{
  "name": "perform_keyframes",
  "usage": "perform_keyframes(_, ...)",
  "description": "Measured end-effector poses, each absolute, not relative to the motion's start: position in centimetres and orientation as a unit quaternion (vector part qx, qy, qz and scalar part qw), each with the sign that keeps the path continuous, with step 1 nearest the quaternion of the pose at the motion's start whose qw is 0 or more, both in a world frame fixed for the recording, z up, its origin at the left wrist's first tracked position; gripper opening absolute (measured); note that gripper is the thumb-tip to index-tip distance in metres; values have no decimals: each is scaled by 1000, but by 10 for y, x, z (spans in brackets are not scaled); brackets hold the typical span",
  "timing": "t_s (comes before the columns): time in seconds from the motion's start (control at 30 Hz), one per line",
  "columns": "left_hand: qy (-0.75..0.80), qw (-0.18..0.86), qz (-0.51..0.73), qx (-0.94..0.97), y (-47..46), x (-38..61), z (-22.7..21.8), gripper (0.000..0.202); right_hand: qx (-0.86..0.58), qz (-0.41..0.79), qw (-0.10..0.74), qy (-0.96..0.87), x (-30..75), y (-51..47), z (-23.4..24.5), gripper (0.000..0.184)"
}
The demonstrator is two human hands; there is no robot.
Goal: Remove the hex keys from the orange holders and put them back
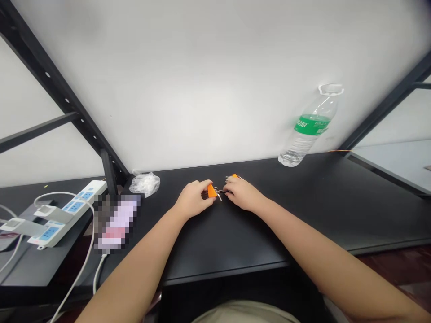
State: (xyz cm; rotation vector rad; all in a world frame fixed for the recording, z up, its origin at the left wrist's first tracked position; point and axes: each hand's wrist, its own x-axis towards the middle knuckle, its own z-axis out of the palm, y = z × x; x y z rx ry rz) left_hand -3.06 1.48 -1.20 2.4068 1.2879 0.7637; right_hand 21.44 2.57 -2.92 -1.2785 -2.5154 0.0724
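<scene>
Forearms point(144, 260) lead to left hand point(191, 197) pinching an orange clip point(212, 191), right hand point(242, 194) gripping metal prongs point(229, 179).

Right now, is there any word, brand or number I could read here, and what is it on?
Nothing here reads clearly.
On the water bottle: white characters on the green label, too blurred to read.
On the power strip: no legible marking.
On the phone: screen blurred out, unreadable.
On the orange item held between the left hand and right hand: no lettering shows.
</scene>
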Motion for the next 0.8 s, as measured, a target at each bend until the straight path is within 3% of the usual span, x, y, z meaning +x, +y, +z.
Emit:
perform_keyframes(0.33, 454, 139, 257, 842, 14, -30, -7, 33, -515, 82, 140, -842, 210, 15, -21, 17)
perform_keyframes(0.6, 441, 160, 264, 843, 13, -29, -9, 31, -426, 113, 316, -840, 212, 19, -8, 15)
perform_keyframes(0.8, 427, 162, 258, 851, 12, -27, -9, 38, -402, 118, 337, -843, 211, 17, -8, 17)
